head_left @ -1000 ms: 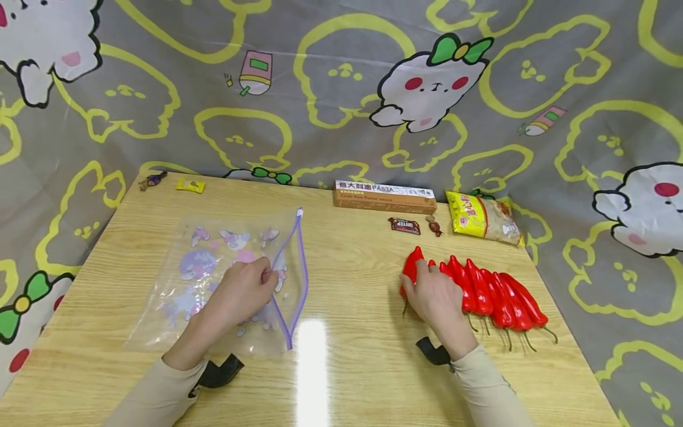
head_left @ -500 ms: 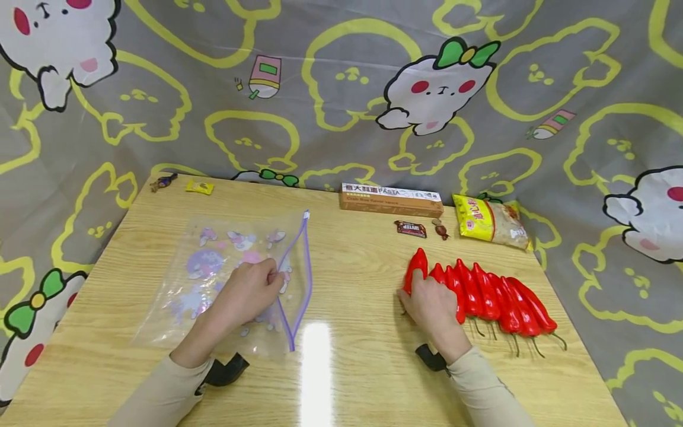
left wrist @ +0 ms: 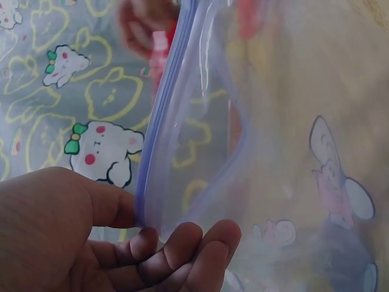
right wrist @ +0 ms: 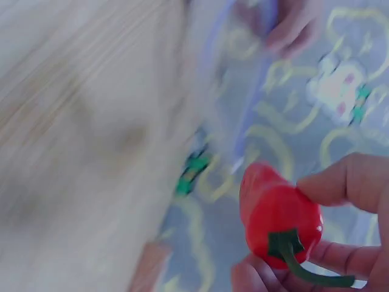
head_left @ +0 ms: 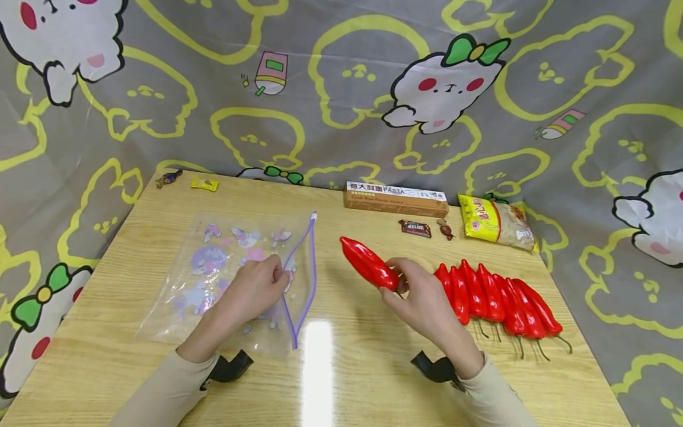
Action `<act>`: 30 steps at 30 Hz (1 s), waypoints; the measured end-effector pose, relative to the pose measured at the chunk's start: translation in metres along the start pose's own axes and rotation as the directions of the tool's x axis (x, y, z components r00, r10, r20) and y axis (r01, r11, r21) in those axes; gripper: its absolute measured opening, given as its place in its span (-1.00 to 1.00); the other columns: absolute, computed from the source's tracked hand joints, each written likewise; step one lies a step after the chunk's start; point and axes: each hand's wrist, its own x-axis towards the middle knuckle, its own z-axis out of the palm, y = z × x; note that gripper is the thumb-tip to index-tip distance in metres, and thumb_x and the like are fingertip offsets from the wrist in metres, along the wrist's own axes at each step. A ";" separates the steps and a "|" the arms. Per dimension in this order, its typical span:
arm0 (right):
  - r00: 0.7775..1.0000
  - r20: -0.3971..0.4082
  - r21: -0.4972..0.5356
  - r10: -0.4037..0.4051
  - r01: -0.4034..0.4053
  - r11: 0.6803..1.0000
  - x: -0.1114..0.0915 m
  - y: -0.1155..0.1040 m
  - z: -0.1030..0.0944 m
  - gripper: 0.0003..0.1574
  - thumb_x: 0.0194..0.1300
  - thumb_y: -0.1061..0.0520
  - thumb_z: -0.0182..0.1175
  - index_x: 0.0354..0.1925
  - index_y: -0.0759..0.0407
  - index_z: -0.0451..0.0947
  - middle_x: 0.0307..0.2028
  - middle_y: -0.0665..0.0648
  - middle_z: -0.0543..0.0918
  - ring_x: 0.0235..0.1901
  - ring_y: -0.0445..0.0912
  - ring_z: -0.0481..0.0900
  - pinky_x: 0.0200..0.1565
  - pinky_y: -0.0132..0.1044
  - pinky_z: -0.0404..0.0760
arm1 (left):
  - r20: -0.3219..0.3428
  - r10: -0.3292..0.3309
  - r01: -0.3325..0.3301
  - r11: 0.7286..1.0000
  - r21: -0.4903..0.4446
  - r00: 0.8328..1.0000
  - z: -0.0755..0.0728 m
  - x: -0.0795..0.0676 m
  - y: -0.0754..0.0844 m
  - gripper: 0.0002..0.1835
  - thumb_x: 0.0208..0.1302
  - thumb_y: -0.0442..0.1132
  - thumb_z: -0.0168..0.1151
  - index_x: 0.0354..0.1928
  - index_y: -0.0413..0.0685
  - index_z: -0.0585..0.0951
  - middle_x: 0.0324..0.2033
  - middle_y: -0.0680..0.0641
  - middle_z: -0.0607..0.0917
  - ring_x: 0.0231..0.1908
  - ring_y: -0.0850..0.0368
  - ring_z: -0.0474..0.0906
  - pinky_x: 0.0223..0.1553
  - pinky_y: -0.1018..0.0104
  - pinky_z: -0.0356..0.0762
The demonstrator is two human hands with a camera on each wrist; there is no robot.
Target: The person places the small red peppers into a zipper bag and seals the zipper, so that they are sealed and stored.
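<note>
On the left side of the table, my left hand (head_left: 256,289) pinches the upper edge of a clear zip bag (head_left: 213,267) with a purple zipper and printed cartoon figures. The bag's mouth gapes toward the right; the left wrist view shows thumb and fingertips on the purple zipper edge (left wrist: 159,128). My right hand (head_left: 424,299) holds a red pepper (head_left: 368,264) by its stem end, raised above the table with the tip pointing left toward the bag. The right wrist view shows the pepper's green stem (right wrist: 285,246) between thumb and fingers. Beside that hand lies a row of several red peppers (head_left: 496,299).
At the back stand a pasta box (head_left: 396,200) and a yellow food packet (head_left: 497,223). A dark red wrapped bar (head_left: 415,228) and a small brown candy (head_left: 445,229) lie before them. A yellow candy (head_left: 205,184) and a dark wrapped candy (head_left: 168,178) lie back left. Patterned cloth (head_left: 341,89) surrounds the table.
My right hand has gripped the leftmost red pepper, lifted it off the row and carried it left toward the bag. My left hand stays at the bag's edge; the head view has shifted slightly.
</note>
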 end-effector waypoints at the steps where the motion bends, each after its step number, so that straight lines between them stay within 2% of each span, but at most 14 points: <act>1: 0.999 -0.003 0.015 -0.047 0.047 0.999 0.001 -0.008 -0.002 -0.51 0.00 0.07 0.28 -0.04 0.09 0.48 -0.29 -0.01 0.58 -0.44 -0.19 0.45 -0.44 -0.35 0.47 | -0.002 0.003 -0.003 1.000 0.001 1.000 0.000 0.000 0.000 -0.76 0.27 -0.18 0.02 -0.55 -0.06 0.36 -0.79 0.07 0.33 -0.82 0.27 0.19 -0.80 0.47 0.13; 5: 0.969 -0.014 -0.008 -0.247 0.247 0.969 0.006 -0.031 0.003 -0.56 0.00 0.09 0.26 -0.07 0.12 0.52 -0.26 -0.01 0.57 -0.35 -0.20 0.47 -0.36 -0.36 0.52 | -0.013 0.016 -0.016 1.000 0.006 1.000 0.000 0.000 0.001 -0.79 0.25 -0.22 0.03 -0.55 -0.06 0.37 -0.77 0.07 0.34 -0.81 0.27 0.20 -0.79 0.47 0.13; 8: 0.943 -0.015 -0.046 -0.333 0.332 0.942 0.014 -0.040 0.016 -0.60 0.01 0.10 0.23 -0.12 0.15 0.55 -0.27 0.01 0.58 -0.32 -0.18 0.46 -0.33 -0.35 0.53 | -0.032 0.040 -0.040 0.999 0.015 0.999 0.001 0.000 0.002 -0.81 0.21 -0.28 0.02 -0.56 -0.05 0.37 -0.74 0.06 0.36 -0.78 0.27 0.21 -0.78 0.47 0.13; 14: 0.929 -0.017 -0.028 -0.370 0.369 0.929 0.030 -0.047 0.053 -0.67 0.03 0.11 0.21 -0.16 0.15 0.55 -0.31 0.00 0.53 -0.38 -0.23 0.43 -0.36 -0.41 0.49 | -0.080 0.110 -0.106 0.993 0.060 0.991 0.004 -0.001 0.003 -0.82 0.09 -0.36 0.06 -0.61 -0.05 0.37 -0.59 0.03 0.37 -0.64 0.22 0.26 -0.68 0.42 0.24; 19: 0.925 -0.012 -0.005 -0.379 0.379 0.925 0.038 -0.050 0.079 -0.69 0.04 0.13 0.22 -0.18 0.18 0.55 -0.31 0.02 0.47 -0.46 -0.26 0.40 -0.43 -0.48 0.45 | -0.086 0.127 -0.122 0.990 0.065 0.988 0.005 -0.001 0.005 -0.81 0.08 -0.38 0.07 -0.61 -0.06 0.36 -0.60 0.04 0.35 -0.63 0.22 0.26 -0.67 0.41 0.25; 30: 0.900 -0.023 -0.169 -0.436 0.426 0.889 0.056 -0.061 0.104 -0.71 0.00 0.06 0.31 -0.28 0.15 0.59 -0.41 0.01 0.57 -0.43 -0.13 0.42 -0.39 -0.36 0.40 | -0.102 0.142 -0.133 0.987 0.088 0.985 0.002 -0.002 0.007 -0.81 0.10 -0.36 0.07 -0.61 -0.03 0.36 -0.64 0.07 0.34 -0.65 0.25 0.26 -0.66 0.42 0.24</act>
